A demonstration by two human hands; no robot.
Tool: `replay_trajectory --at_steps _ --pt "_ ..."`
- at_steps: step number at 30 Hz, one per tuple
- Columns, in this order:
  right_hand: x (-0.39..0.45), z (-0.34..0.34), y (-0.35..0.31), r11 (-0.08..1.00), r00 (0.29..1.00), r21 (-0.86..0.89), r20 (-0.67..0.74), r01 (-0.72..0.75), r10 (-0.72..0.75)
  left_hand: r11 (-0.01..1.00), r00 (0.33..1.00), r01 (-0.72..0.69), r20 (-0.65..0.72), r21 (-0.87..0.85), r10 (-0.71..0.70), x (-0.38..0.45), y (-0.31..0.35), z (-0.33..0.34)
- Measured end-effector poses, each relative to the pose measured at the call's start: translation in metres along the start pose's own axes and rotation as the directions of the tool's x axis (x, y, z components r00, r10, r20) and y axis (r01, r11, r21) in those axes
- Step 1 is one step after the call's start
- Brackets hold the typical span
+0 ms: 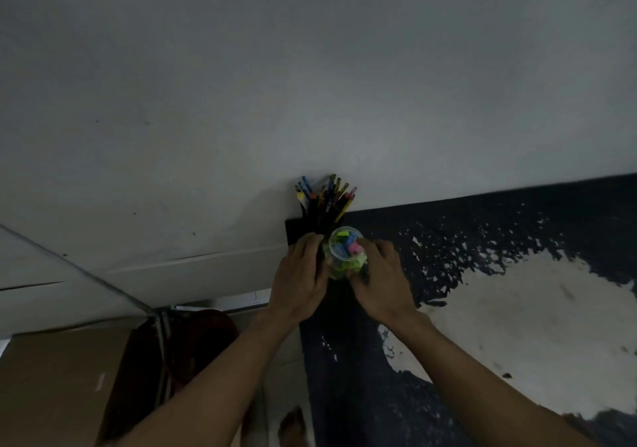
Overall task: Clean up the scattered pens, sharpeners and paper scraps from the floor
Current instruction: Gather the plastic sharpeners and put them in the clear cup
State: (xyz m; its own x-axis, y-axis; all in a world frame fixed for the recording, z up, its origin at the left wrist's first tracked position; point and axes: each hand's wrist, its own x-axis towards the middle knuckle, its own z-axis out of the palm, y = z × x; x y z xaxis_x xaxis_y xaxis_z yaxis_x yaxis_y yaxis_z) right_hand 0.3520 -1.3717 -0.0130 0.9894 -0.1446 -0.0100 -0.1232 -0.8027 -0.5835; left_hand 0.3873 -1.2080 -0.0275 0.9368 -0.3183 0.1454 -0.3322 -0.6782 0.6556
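While the light is dim, a clear cup of sharpeners is gripped between left hand and right hand, fingers curled round it, on the dark surface before half-hidden pens.

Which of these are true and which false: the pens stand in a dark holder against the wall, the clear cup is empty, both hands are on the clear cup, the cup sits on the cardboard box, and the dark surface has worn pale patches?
1. The pens stand bunched in a dark holder against the wall. True.
2. The clear cup is empty. False: it holds small green, blue and pink pieces.
3. The left hand and the right hand both hold the cup. True.
4. The cup sits on the cardboard box. False: it is at the dark surface, in front of the holder.
5. The dark surface has worn pale patches. True.
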Motion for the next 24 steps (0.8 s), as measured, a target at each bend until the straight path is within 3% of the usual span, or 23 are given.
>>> replay_trajectory --at_steps 8,18,24 --pt "-0.041 -0.010 -0.036 0.997 0.998 0.041 -0.038 0.058 -0.056 0.999 0.996 -0.013 -0.084 -0.042 0.009 -0.041 0.008 -0.031" --pt "-0.109 -0.019 -0.067 0.968 0.967 0.085 0.077 0.237 -0.243 0.994 0.968 0.105 -0.224 -0.040 -0.111 -0.134 0.030 -0.057" --pt "-0.186 -0.008 -0.090 0.924 0.907 0.122 0.182 0.361 -0.379 0.976 0.922 0.215 -0.326 -0.023 -0.211 -0.238 0.046 -0.074"
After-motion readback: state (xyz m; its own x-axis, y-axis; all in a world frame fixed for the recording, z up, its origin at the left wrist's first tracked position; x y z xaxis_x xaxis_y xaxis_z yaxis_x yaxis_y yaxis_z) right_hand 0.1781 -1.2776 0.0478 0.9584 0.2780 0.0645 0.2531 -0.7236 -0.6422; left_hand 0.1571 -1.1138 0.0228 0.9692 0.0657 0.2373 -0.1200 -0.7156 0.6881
